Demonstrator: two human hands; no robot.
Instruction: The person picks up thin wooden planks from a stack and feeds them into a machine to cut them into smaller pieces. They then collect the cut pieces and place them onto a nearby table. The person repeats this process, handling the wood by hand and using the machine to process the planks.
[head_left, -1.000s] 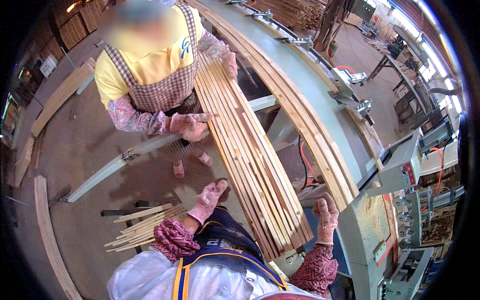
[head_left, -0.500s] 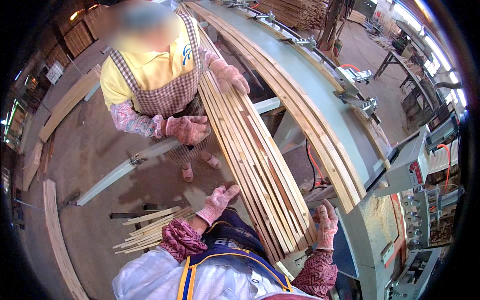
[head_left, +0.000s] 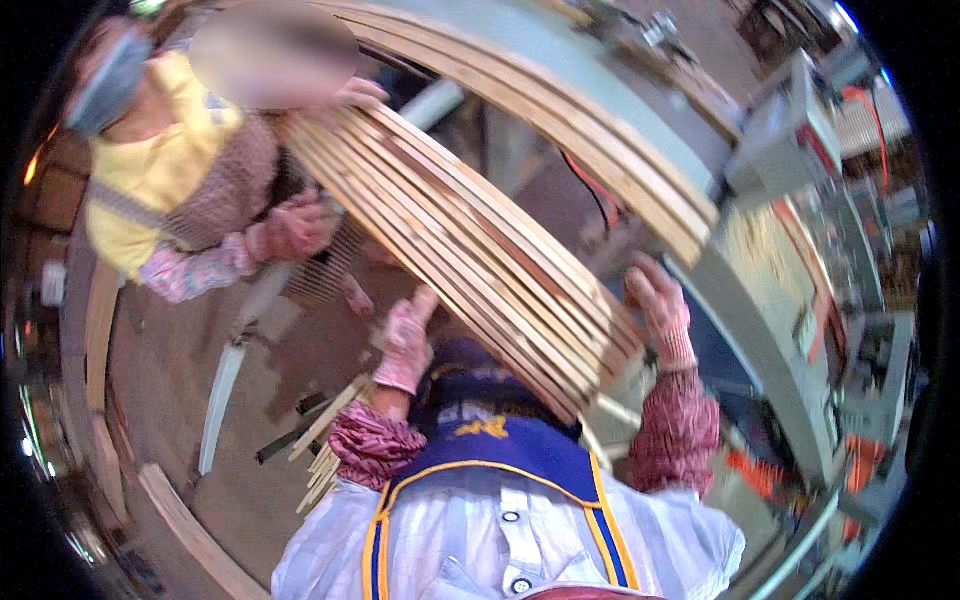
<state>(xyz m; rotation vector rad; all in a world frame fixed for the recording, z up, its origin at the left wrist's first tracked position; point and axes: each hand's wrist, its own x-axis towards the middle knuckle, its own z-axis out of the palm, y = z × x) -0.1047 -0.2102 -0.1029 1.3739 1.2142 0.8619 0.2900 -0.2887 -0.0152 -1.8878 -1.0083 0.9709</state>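
Observation:
A row of long, narrow wooden strips [head_left: 480,270] lies side by side, slanting from the far left to just in front of me. My left hand [head_left: 405,340], in a pinkish knit glove, is raised at the strips' left edge, fingers stretched out; blur hides whether they touch. Beside the near right end of the row, my right hand [head_left: 660,310] has its gloved fingers up and slightly bent, with nothing visible in them. Across the strips, a co-worker's gloved hand [head_left: 295,228] hangs beside the left edge, and the other gloved hand [head_left: 355,95] is at the far end.
Curved-looking boards [head_left: 560,120] lie along a pale machine table [head_left: 640,110] on the right. A grey machine box [head_left: 790,130] stands beyond it. Loose thin strips [head_left: 325,460] are low at my left, near a pale metal beam [head_left: 225,390]. Sawdust covers a machine surface [head_left: 765,245].
My view has turned, so the strips now slant more to the left. Both my hands appear higher in the picture, still beside the strips. The co-worker now appears farther left.

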